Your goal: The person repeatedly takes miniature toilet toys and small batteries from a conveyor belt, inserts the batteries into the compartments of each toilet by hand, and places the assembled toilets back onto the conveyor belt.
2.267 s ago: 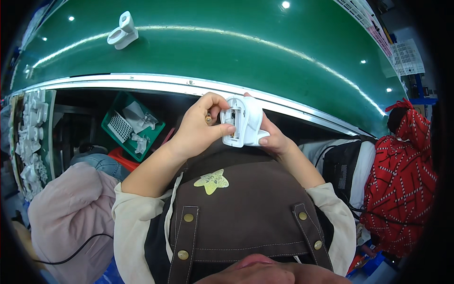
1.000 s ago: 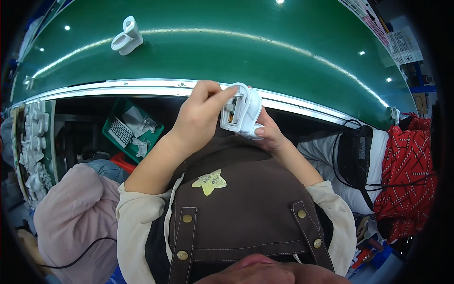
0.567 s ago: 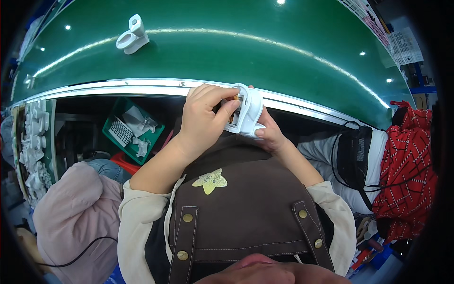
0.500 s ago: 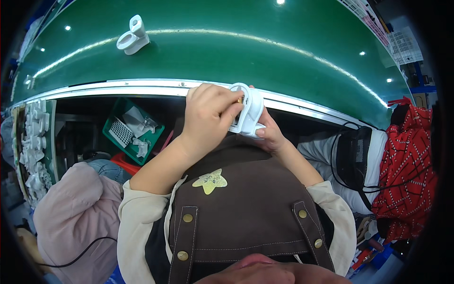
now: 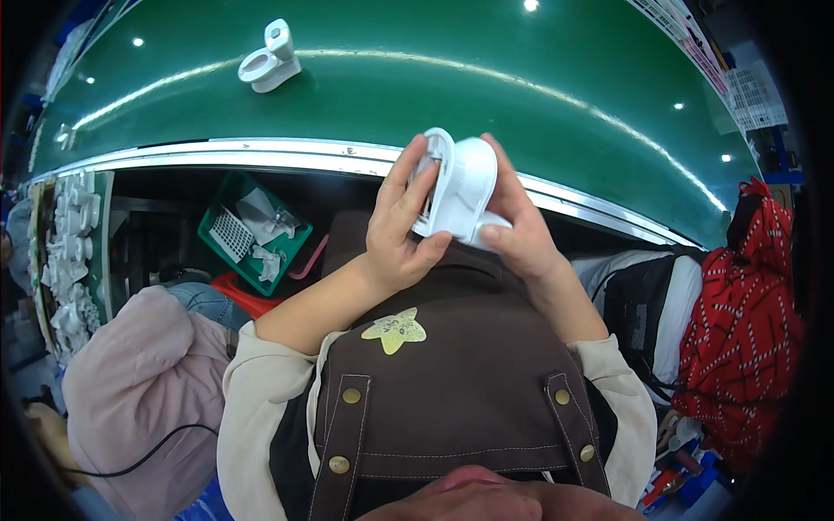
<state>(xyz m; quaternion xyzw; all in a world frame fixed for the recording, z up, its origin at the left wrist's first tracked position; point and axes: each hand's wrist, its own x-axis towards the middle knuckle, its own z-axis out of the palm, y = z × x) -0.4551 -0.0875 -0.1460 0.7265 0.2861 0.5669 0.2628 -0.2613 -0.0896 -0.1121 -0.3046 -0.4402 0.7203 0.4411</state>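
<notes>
Between my two hands, over the bench's near edge, is a white plastic toy toilet [image 5: 470, 187], tilted on its side. My left hand [image 5: 401, 221] is closed on its open-rimmed side, with the thumb low on the rim and the fingers along the far part. My right hand [image 5: 526, 233] grips its rounded side, thumb pressed on the lower end. The inside of the hollow part is mostly hidden by my left fingers. Farther off, a similar white toy toilet [image 5: 270, 62] stands upright on the green bench top [image 5: 391, 95].
Below the bench edge [image 5: 261, 157] at left is a green basket [image 5: 301, 233] with white plastic pieces. White parts [image 5: 80, 252] fill a rack at far left. A person's pink sleeve [image 5: 139, 373] is close on my left; red patterned cloth [image 5: 738, 321] hangs at right.
My left hand's pinch at the opening has become a wider hold around the toilet's rim. The toilet has turned, showing more of its rounded side, and moved slightly away from me.
</notes>
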